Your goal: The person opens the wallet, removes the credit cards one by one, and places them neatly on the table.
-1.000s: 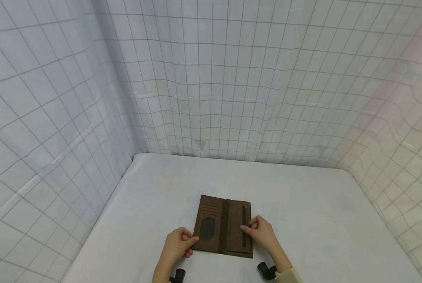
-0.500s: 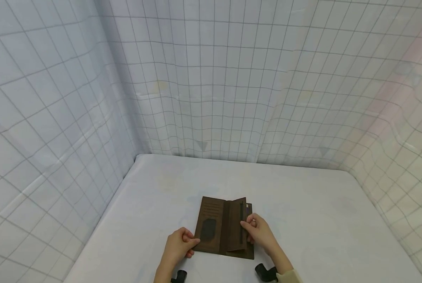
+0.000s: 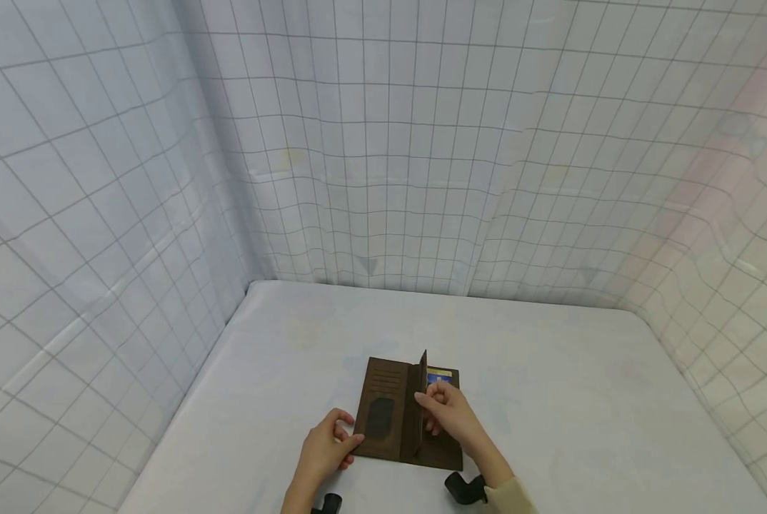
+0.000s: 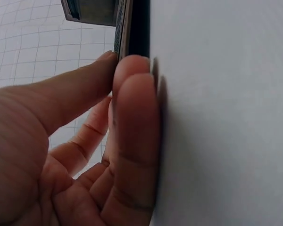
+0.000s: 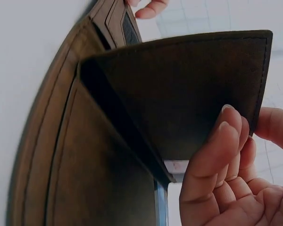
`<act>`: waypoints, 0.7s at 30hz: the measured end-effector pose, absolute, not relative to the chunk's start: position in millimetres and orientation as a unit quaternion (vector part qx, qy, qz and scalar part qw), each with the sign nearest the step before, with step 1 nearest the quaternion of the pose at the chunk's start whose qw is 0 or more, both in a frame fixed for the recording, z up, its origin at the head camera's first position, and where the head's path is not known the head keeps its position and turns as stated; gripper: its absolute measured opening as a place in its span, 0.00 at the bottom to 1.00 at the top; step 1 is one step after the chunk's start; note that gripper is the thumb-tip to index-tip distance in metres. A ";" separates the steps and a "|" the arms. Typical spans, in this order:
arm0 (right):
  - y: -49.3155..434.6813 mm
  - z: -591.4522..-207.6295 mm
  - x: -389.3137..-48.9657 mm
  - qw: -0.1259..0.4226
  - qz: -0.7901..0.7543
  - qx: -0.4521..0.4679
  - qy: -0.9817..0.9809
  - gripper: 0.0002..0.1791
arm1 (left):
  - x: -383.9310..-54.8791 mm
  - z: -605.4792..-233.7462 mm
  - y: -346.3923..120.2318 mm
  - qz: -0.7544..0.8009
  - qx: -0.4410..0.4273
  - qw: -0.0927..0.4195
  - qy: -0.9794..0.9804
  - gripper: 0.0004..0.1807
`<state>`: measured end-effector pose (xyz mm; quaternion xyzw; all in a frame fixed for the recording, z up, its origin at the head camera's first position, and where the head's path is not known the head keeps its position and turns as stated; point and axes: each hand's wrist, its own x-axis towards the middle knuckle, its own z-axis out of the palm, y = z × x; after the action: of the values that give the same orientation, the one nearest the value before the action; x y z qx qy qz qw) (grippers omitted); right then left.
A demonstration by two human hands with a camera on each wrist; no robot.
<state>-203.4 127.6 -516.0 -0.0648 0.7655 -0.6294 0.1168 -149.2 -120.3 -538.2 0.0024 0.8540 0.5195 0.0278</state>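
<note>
A brown long wallet lies unfolded on the white table, card slots and a dark window on its left half. My left hand pinches the wallet's lower left edge between thumb and fingers; the left wrist view shows that edge just off the tabletop. With thumb and fingertips, my right hand holds the free edge of the inner zip flap, which stands nearly upright at the middle. Behind that flap, a blue and yellow card shows at the top of the right half, partly covered by my hand.
The white table spreads around the wallet. Grid-patterned white curtains enclose it at the back and both sides. A black camera mount sits at my right wrist, another at my left.
My right hand has lifted the zip flap from lying flat and swung it left to near upright, uncovering the card. The left hand stays at the wallet's edge.
</note>
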 end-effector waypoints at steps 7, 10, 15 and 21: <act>113.7 -514.4 -204.5 0.113 -0.627 -0.067 0.768 0.20 | -148.6 -537.6 -117.8 0.443 0.067 0.015 0.894 0.16; 109.0 -516.2 -205.3 0.113 -0.627 -0.065 0.768 0.20 | -147.5 -535.8 -115.0 0.431 0.086 0.028 0.898 0.17; 102.2 -519.0 -205.5 0.107 -0.619 -0.065 0.776 0.20 | -144.3 -534.1 -109.5 0.446 0.101 0.061 0.887 0.18; 94.9 -520.6 -204.4 0.103 -0.611 -0.074 0.781 0.20 | -143.0 -534.0 -104.5 0.448 0.111 0.069 0.884 0.19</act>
<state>-204.4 94.9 -520.6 -0.0744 0.7813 -0.6111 0.1027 -143.0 -104.5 -534.0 0.1105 0.8844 0.4482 0.0690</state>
